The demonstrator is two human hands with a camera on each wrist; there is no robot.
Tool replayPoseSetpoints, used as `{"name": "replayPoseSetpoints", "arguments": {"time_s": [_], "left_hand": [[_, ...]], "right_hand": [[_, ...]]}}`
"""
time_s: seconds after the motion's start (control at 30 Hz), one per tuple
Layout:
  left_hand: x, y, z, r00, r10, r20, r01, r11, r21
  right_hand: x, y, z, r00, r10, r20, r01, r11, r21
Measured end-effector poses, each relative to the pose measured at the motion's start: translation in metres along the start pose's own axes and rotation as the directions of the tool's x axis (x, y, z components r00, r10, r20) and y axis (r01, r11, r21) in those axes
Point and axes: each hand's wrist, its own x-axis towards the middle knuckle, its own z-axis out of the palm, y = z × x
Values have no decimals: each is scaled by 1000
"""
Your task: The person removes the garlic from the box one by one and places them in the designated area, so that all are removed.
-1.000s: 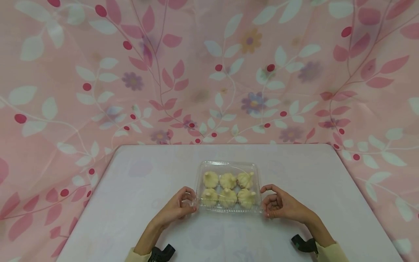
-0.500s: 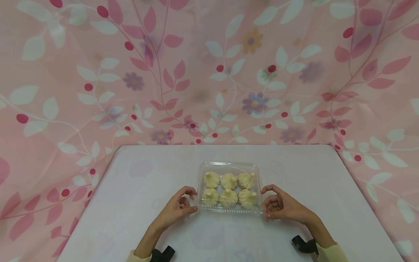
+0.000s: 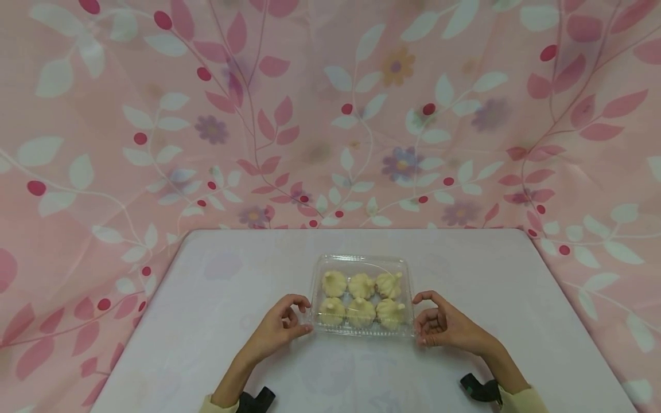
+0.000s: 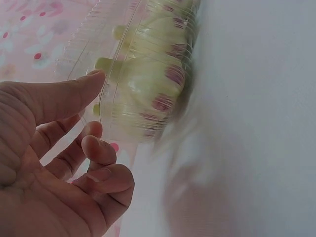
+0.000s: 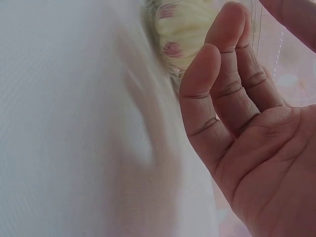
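A clear plastic clamshell box (image 3: 361, 332) with its lid down lies mid-table, holding several cream garlic bulbs (image 3: 361, 312) in two rows. Purple streaks on the bulbs (image 4: 143, 84) show through its side in the left wrist view. At the box's left edge is my left hand (image 3: 279, 327), thumb and index finger spread apart, the thumb tip touching the rim. On the opposite side, my right hand (image 3: 451, 327) has its loosely bent fingers against or very near the box's right edge. The right wrist view cannot settle whether the fingertips (image 5: 200, 69) touch it.
The white table (image 3: 248, 258) reaches back to a pink floral cloth (image 3: 320, 115), which also hangs along both sides. A black wrist camera (image 3: 258, 398) sits at the left cuff, another black camera (image 3: 480, 387) at the right.
My left thumb and index finger have spread slightly apart at the box's edge. My right hand and the box stay in place; the head view has shifted slightly.
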Motion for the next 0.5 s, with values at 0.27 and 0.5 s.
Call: {"name": "replayPoseSetpoints", "arguments": {"time_s": [0.27,0.5], "left_hand": [[2,-14,-1,999,51,-4,-51,999,1],[3,-12,-3,997,71,-26,-70,997,27]], "right_hand": [[-2,-3,1,1000,2,-17,-3,1000,-31],[-2,-3,2,998,25,-51,-27,998,-47]]}}
